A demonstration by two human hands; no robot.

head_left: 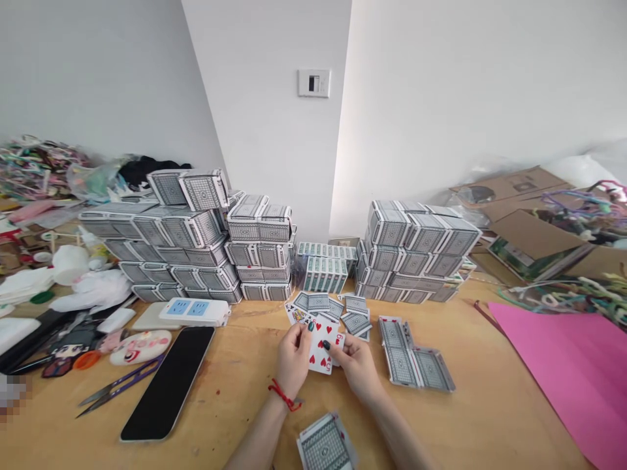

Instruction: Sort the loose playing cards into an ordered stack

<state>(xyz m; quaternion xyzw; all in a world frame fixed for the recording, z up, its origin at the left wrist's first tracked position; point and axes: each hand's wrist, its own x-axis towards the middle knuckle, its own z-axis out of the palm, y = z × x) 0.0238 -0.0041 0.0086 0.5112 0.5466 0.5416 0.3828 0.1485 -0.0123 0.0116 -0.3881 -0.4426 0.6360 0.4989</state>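
My left hand (292,356) pinches the five of hearts playing card (319,346), thumb on its face. From the other side my right hand (360,365) grips the same card and another heart card (339,339) just behind it. Beyond my fingers lies a loose spread of playing cards (318,301), some face down, a king face up among them. Close to my body, between my forearms, rests a face-down stack of cards (327,445). Right of my hands sits a folded-card structure (415,358) made from joined cards.
Tall stacks of card blocks (161,248) stand at the back left, with another stack (416,251) at the back right. A phone (169,382), scissors (120,388) and a power strip (194,311) lie left. Pink paper (563,372) covers the right side, near a cardboard box (543,238).
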